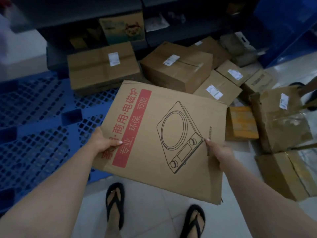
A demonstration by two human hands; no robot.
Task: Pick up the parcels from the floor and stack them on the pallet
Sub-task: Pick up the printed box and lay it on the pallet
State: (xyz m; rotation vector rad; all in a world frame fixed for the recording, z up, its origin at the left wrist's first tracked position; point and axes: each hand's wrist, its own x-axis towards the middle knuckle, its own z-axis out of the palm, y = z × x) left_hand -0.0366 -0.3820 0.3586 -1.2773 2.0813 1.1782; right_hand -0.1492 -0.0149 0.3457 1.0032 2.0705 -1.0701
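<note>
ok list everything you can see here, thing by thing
printed carton: one, brown with a red band, held over the floor
pallet: one, blue, on the left
taped box: one, brown, at the pallet's far edge
parcels: several, brown, piled on the floor to the right
yellow parcel: one, beside the carton
shelving: dark, at the back
floor: pale tiles
left hand: grips the carton's left edge
right hand: grips its right edge
feet: two, in black sandals

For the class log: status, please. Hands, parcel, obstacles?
Left hand, right hand gripping printed carton, held above floor. Blue pallet left, one box there. Path open.
</note>
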